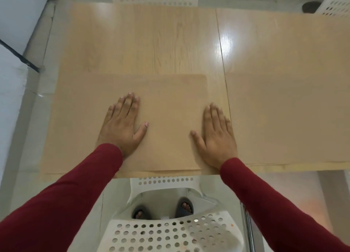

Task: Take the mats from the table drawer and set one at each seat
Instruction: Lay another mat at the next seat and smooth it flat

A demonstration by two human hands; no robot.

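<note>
Pressing flat on a tan mat [166, 92], the left hand [121, 126] and right hand [216, 136] lie with fingers straight and close together; the mat sits at the bench's [151, 39] near edge, before a white chair [170, 232].

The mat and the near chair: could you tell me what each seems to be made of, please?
Mat: thin flexible sheet, matte tan, lying flat without glare; possibly plastic or faux leather. Chair: moulded white plastic, judging by its punched round holes and smooth curves.

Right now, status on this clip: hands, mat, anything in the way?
Left hand and right hand flat, pressing mat. Mat laid at near table edge, by white chair. Nothing blocking.
</note>
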